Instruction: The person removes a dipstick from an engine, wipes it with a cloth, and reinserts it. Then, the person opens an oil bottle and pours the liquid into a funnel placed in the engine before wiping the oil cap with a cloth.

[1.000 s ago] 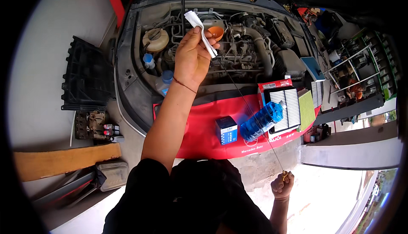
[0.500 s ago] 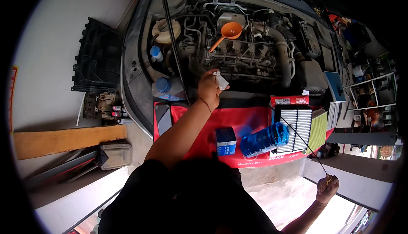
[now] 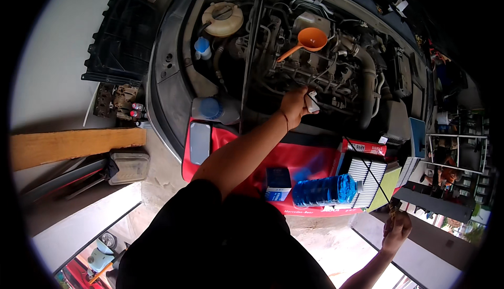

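Observation:
In my left hand is a crumpled white tissue, pinched around the far end of a thin dark dipstick over the front of the engine. Down at the lower right, my right hand is closed on the dipstick's yellowish handle end. The rod slants between both hands, passing above the filters. An orange funnel with a long handle rests on the engine, beyond my left hand.
A red cover drapes the car's front edge. On it are a phone, a small blue box, a bottle of blue liquid and a white pleated filter. A dark prop rod crosses the engine bay at left.
My left hand has moved right with the tissue, and the two hands are closer together along the dipstick. The whole view has shifted and turned a little.

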A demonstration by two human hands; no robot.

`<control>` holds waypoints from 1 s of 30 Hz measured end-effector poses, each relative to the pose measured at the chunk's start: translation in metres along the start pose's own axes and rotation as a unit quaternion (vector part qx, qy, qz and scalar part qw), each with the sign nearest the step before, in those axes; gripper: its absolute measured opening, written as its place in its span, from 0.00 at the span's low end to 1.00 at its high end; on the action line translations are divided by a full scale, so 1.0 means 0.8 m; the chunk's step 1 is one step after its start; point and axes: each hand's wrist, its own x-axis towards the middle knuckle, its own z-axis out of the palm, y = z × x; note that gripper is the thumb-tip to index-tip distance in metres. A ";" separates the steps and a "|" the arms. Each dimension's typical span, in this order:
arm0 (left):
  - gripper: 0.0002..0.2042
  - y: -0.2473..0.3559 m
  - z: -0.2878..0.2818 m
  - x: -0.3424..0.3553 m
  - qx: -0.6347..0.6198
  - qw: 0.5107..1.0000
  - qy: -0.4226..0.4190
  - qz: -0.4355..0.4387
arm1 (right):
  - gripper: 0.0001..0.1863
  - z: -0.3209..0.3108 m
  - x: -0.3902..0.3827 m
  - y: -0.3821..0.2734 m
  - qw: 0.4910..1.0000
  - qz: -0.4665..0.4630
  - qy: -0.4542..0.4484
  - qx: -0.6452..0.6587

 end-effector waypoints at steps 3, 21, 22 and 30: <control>0.16 0.000 -0.012 0.033 -0.016 1.000 -0.018 -0.016 | 0.24 0.059 0.019 -0.046 0.997 -0.072 0.015 0.033; 0.22 -0.023 -0.010 0.013 -0.011 0.998 0.046 0.045 | 0.21 0.212 0.180 -0.181 0.966 -0.238 -0.101 0.019; 0.18 -0.039 -0.005 -0.011 0.068 0.995 0.001 0.076 | 0.21 0.241 0.200 -0.203 0.959 -0.245 -0.136 0.048; 0.09 -0.049 -0.068 -0.129 0.559 0.755 -0.077 0.332 | 0.13 0.474 0.348 -0.132 0.899 0.113 -0.373 -0.198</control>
